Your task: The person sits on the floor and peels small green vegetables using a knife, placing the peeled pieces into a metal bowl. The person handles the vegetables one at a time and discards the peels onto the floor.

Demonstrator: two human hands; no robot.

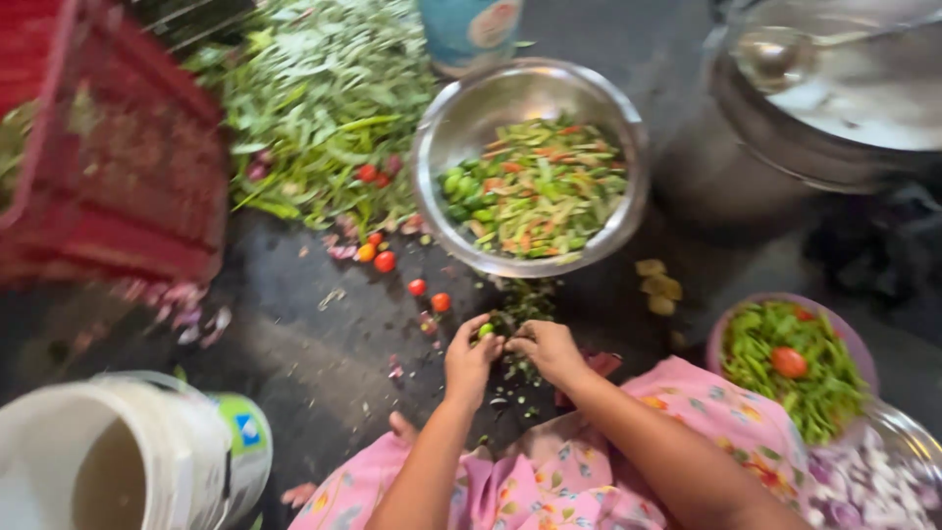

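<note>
Head view | left hand [469, 361], right hand [546, 350] pinch green chilli [486, 331] | white bucket [137, 456], green-blue label [243, 432]

Beyond the left hand [469, 361] and right hand [549, 350] stands a round steel bowl of chopped vegetables [618, 231], a heap of green leaves [324, 98] to its left. A red plastic crate [118, 167] lies farther left, a white plastic bucket [147, 451] near left, and a small bowl of green chillies [731, 334] right.

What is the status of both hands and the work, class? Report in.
Left hand pinching a small green vegetable. Right hand beside it, touching. Steel bowl of cut vegetables ahead. Nothing blocking.
</note>
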